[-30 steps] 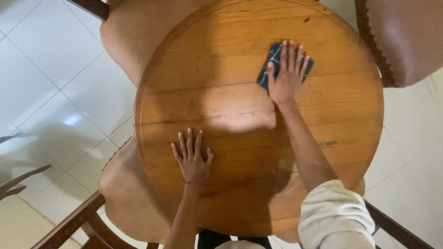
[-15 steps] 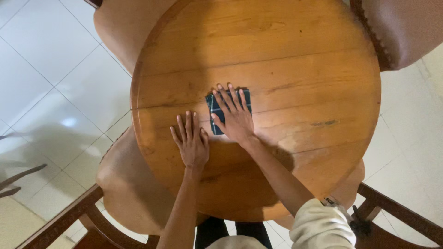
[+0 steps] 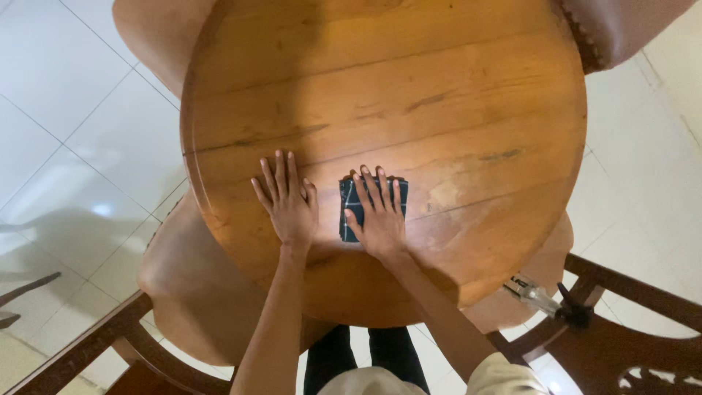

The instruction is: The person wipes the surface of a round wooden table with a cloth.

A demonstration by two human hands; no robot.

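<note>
A round wooden table [image 3: 439,88] fills the view from above. My right hand [image 3: 380,216] lies flat, fingers spread, pressing a folded dark blue-green cloth [image 3: 348,201] against the tabletop near its front edge. My left hand [image 3: 287,201] rests flat on the bare wood just left of the cloth, fingers spread, holding nothing. Most of the cloth is hidden under my right hand.
Padded brown chairs ring the table: one at upper left [image 3: 150,33], one at upper right [image 3: 621,25], one at lower left [image 3: 186,292]. A spray bottle [image 3: 541,298] lies on a wooden chair frame [image 3: 629,329] at lower right. White tiled floor [image 3: 66,124] surrounds everything.
My right hand has dragged the cloth from the far right side of the table across and toward me, ending beside my left hand. The left hand stayed flat on the wood.
</note>
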